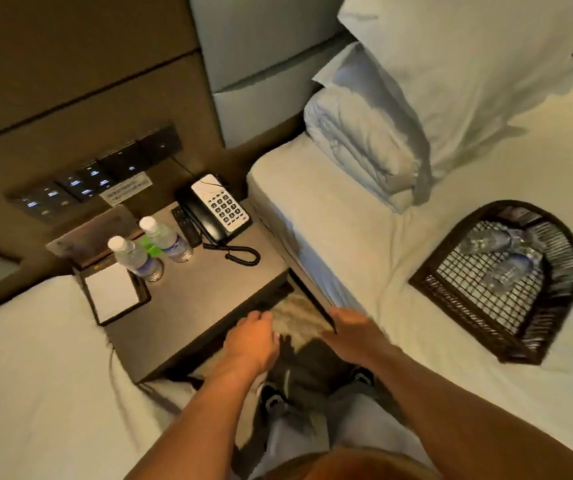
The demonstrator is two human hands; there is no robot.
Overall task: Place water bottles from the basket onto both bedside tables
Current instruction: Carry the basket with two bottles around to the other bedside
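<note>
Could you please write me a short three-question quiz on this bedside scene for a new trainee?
1. True or false: two water bottles stand upright on the bedside table.
2. Where is the basket? A) on the floor B) on the bed C) on the table
3. What is the left hand or right hand holding?

Key: 1 true. 2 B. 3 Nothing; both hands are empty, and bottles remain in the basket.
</note>
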